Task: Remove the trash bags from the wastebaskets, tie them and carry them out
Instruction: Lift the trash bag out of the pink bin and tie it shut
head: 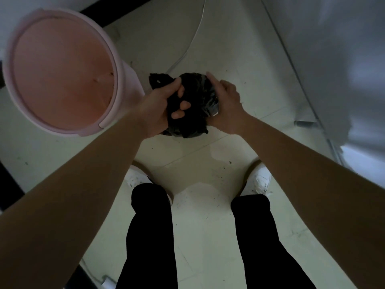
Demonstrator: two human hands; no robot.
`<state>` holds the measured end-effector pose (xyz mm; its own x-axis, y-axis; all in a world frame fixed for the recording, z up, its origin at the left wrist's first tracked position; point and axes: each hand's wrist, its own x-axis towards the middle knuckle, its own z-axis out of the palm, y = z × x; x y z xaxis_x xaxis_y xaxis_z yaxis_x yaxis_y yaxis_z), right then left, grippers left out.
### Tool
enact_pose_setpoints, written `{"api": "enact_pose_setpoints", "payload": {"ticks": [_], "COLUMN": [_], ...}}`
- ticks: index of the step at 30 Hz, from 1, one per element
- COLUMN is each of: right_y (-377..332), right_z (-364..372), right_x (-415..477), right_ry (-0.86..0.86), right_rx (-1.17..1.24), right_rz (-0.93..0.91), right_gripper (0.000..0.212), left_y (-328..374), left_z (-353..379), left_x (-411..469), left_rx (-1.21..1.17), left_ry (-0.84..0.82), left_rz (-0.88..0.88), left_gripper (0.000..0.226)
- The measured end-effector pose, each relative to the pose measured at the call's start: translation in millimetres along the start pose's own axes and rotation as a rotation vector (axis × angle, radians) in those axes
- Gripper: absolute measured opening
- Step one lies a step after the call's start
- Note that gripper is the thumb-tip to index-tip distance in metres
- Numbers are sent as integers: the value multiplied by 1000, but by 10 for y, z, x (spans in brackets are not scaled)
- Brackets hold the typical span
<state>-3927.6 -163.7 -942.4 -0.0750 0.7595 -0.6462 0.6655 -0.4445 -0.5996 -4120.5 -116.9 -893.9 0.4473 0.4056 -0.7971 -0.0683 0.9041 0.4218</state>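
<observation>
A black trash bag hangs bunched above the pale tiled floor in the middle of the head view. My left hand is clenched around its gathered top, and a loose black tail sticks out past the thumb. My right hand cups the bag's right side with the fingers laid over it. At the upper left stands a pink wastebasket; its inside shows bare pink plastic with no bag in it.
A white cable runs across the floor beyond the bag. Pale bedding or furniture fills the right side. Dark furniture edges line the left. My legs and white shoes stand just below the bag.
</observation>
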Motion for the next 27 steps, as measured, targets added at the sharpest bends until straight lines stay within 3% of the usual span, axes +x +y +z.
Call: {"api": "enact_pose_setpoints", "payload": {"ticks": [2,5,9,12,16,17,19,21,25,27], "right_y": [-83,-128,34,66,184,225,334,375,301,188], "right_z": [9,-49,-138,0,132,130,131,90,-139,-281], "right_x": [83,119,8,-106,-214,-240,-268,-286,-312,-300], "right_ry": [-76,-14,92,37,-14,-64,-240,-317,64,64], "right_rx": [-56,-167,-260,-196,-73,-62,8,218,608,789], "right_rz": [-63,-132,-101,-130,-30,19,148,295,420,433], "right_gripper": [85,25,21,26,31,29,28,47,23,29], "left_y": [46,79,-84,-262,-305,-312,-315,-298,-252,-243], "left_z": [7,-48,-92,-3,94,116,173,204,220,242], "left_x": [-15,-36,47,165,259,258,231,193,114,85], "left_rx": [62,155,479,335,-590,-721,-739,-633,-431,-336], "left_ry": [-16,39,520,732,611,581,539,487,436,390], "left_rz": [1,-9,114,242,328,319,264,210,147,145], "left_gripper": [39,40,40,41,45,45,49,53,56,56]}}
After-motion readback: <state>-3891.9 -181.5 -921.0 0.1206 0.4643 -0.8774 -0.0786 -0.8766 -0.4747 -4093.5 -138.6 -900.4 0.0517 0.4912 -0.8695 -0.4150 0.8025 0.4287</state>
